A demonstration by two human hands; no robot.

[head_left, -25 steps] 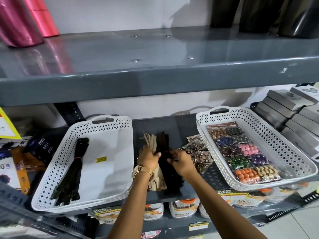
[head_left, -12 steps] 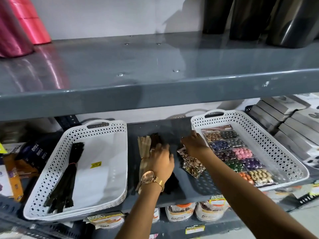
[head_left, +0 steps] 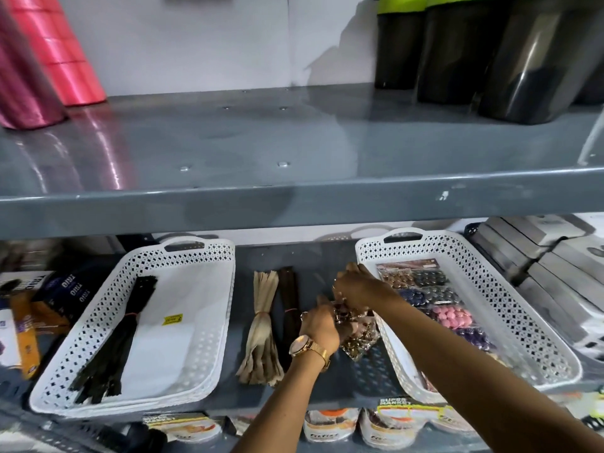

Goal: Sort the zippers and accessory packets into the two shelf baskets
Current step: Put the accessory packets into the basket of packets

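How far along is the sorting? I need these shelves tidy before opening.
Partly done. A black zipper bundle lies in the left basket, and button cards fill the right basket. Both hands, left and right, grip accessory packets between the baskets. The beige and dark brown zipper bundles remain on the shelf.

My left basket (head_left: pixel 183 325), white and perforated, holds one black zipper bundle (head_left: pixel 117 338) lying lengthwise along its left side. Between the baskets on the shelf (head_left: pixel 313 384) lie a beige zipper bundle (head_left: pixel 261 328) and a dark brown bundle (head_left: pixel 289 302), side by side, each tied at the middle. A clear packet (head_left: pixel 358 338) of gold-toned pieces sits just beside the right basket (head_left: pixel 483 289), which holds packets of coloured buttons (head_left: pixel 438 299) in rows.
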